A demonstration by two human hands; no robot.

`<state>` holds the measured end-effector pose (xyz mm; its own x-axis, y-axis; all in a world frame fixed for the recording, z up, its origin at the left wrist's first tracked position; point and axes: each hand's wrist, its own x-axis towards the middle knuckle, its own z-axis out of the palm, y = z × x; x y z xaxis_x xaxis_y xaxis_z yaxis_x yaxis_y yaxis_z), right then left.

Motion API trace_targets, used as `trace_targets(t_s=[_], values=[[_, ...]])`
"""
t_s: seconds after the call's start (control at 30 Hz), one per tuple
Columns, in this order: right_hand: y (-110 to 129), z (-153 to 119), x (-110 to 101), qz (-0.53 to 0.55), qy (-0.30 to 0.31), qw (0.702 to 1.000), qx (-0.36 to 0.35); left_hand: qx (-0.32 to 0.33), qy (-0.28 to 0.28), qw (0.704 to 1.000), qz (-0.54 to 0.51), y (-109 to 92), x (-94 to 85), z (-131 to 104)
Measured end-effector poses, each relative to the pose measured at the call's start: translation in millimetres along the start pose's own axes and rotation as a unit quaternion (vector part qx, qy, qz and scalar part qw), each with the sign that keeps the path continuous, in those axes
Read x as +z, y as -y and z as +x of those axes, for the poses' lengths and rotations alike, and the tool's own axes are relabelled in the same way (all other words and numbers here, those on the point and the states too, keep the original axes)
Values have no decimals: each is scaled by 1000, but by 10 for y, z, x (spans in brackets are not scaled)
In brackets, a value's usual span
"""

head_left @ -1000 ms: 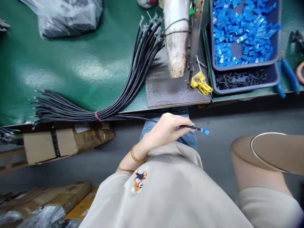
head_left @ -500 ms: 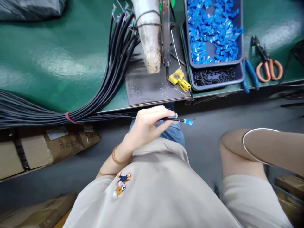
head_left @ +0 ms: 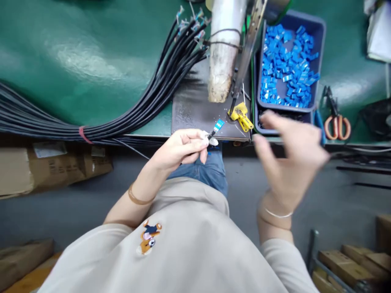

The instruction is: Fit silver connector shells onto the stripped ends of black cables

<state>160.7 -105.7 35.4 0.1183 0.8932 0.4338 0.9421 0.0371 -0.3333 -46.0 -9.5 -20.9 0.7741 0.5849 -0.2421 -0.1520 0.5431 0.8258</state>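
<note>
My left hand (head_left: pixel 187 148) is closed in a pinch on a black cable near its end, just off the bench's front edge. A small blue connector (head_left: pixel 218 125) on that cable points up and right past the fingertips. My right hand (head_left: pixel 288 152), smeared by motion, has thumb and fingers apart with nothing seen between them. It hovers by the lower grey bin (head_left: pixel 259 129) and covers part of the small black pieces in it. Above that sits a grey tray (head_left: pixel 320 53) with many blue connectors (head_left: pixel 276 61).
A bundle of black cables (head_left: pixel 122 124), tied with a red band (head_left: pixel 84 134), curves over the green bench (head_left: pixel 91 36). A soldering iron (head_left: pixel 233 101) slants down beside a white tube (head_left: pixel 224 61), near a yellow clip (head_left: pixel 241 116). Orange-handled cutters (head_left: pixel 337 126) lie right. Cartons (head_left: pixel 61 167) stand below.
My right hand has come into view from the right and reached the bins. The left hand has shifted left, and the connector now tilts upward. The camera view has moved too.
</note>
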Motion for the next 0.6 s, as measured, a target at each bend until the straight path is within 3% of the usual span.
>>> trace_targets(t_s=[0.1, 0.17, 0.4, 0.47, 0.6], values=[[-92, -6, 222, -46, 2, 997, -65, 9, -30, 999, 12, 50, 85, 32], [-135, -18, 303, -49, -11, 997, -63, 33, -44, 998, 26, 33, 141, 54], [-153, 26, 253, -39, 25, 997, -63, 122, -92, 981, 124, 52, 230, 158], [-131, 38, 237, 8, -24, 999, -41, 150, -107, 968, 172, 59, 254, 163], [-61, 39, 225, 130, -228, 964, 31, 192, -104, 935, 279, 39, 300, 151]])
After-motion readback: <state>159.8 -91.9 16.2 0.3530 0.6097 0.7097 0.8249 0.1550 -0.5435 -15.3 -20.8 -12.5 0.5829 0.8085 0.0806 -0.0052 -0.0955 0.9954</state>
